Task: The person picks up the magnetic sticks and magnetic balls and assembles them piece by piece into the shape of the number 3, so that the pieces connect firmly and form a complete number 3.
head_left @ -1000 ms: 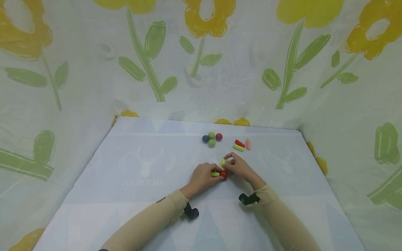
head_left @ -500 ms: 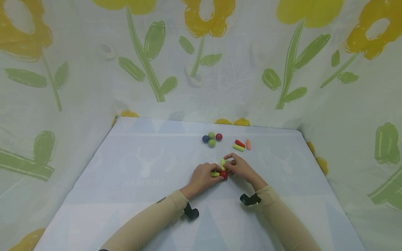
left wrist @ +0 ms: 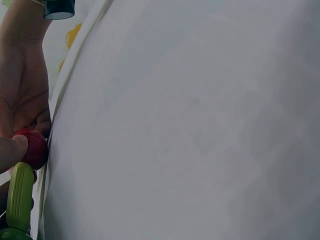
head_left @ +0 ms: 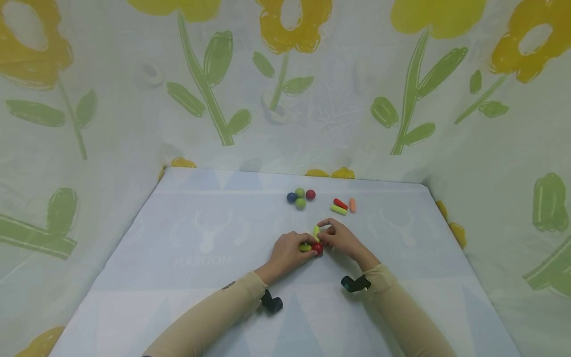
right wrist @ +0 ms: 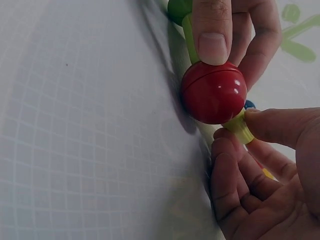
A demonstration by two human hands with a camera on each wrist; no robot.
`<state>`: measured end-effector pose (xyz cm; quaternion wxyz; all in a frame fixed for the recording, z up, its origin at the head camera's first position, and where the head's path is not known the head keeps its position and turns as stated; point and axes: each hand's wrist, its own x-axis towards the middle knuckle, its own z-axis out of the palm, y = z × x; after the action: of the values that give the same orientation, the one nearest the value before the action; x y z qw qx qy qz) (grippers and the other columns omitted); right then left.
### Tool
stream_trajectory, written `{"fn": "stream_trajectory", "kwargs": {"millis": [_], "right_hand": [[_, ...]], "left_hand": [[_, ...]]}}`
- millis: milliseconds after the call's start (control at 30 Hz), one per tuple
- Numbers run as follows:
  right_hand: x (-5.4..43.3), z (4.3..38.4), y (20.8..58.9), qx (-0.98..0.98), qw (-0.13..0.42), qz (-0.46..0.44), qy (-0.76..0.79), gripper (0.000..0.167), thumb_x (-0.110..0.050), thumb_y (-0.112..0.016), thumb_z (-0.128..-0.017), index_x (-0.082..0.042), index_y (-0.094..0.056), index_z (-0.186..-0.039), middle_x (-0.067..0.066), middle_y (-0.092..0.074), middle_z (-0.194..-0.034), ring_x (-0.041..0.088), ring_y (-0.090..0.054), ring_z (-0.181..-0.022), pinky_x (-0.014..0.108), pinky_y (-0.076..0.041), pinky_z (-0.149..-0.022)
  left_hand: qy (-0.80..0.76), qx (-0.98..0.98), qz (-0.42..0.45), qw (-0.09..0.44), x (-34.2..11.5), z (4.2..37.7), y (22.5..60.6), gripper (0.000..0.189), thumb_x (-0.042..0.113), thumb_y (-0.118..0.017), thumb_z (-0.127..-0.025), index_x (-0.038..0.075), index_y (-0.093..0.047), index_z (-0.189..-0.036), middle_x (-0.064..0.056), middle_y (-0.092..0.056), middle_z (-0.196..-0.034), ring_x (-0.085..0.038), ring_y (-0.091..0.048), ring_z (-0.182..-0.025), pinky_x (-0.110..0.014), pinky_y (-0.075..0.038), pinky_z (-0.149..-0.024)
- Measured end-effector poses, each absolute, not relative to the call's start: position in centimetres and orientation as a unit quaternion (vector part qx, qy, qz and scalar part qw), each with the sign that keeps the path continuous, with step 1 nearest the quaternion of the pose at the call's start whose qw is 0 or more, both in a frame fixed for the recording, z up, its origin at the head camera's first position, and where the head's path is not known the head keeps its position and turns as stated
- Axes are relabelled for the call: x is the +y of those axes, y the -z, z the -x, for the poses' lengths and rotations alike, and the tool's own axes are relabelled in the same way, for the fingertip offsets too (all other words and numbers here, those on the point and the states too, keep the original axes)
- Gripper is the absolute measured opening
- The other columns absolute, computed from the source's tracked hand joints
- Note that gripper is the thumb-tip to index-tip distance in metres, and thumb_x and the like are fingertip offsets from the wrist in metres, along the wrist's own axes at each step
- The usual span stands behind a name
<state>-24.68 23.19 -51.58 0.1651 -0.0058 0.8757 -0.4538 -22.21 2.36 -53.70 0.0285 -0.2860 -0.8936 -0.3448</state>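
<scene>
In the head view, my left hand (head_left: 287, 249) holds a glossy red ball (right wrist: 214, 95) low over the table, its thumb pressing on the ball. A yellow-green ribbed stick (left wrist: 20, 197) meets the ball on one side, and a green ball (right wrist: 179, 10) sits at that stick's other end, mostly hidden in the head view. My right hand (head_left: 341, 238) pinches a second yellow-green stick (right wrist: 240, 130) between thumb and fingers, with one end right at the red ball. Its index finger reaches over that stick's far end.
Farther back on the white-covered table (head_left: 214, 317) lie a blue ball (head_left: 291, 197), two green balls (head_left: 301, 204) and a red one (head_left: 310, 195). Right of them are a red stick (head_left: 340, 204), a yellow-green stick (head_left: 339, 210) and an orange stick (head_left: 353, 206). Flower-printed sheets (head_left: 334, 124) surround the table.
My right wrist has shifted very slightly to the right. Both hands otherwise keep their hold on the red ball and the sticks in the same spot.
</scene>
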Motion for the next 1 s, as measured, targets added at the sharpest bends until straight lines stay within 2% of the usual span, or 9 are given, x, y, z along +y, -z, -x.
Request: {"fn": "stream_trajectory", "kwargs": {"millis": [600,1000], "right_hand": [[23.2,24.7,51.4,0.879,0.156,0.013,0.450,0.036,-0.026,-0.068,-0.098,-0.012,-0.059,-0.131,0.005,-0.069,-0.095,0.021,-0.062,-0.080,0.031,-0.051,-0.070],[23.6,25.7,51.2,0.895,0.112,-0.002,0.432,0.031,-0.026,-0.064,-0.100,-0.012,-0.062,-0.127,0.007,-0.067,-0.096,0.021,-0.060,-0.079,0.031,-0.050,-0.069]], "left_hand": [[0.345,-0.898,0.272,0.021,2.5,22.1,53.6,0.023,0.033,-0.081,-0.089,0.022,-0.077,-0.109,0.012,-0.072,-0.094,-0.007,-0.056,-0.082,-0.027,-0.047,-0.077],[0.347,-0.898,0.268,0.019,2.5,22.1,53.6,0.023,0.034,-0.081,-0.088,0.024,-0.077,-0.108,0.012,-0.072,-0.095,-0.007,-0.056,-0.081,-0.026,-0.046,-0.075]]}}
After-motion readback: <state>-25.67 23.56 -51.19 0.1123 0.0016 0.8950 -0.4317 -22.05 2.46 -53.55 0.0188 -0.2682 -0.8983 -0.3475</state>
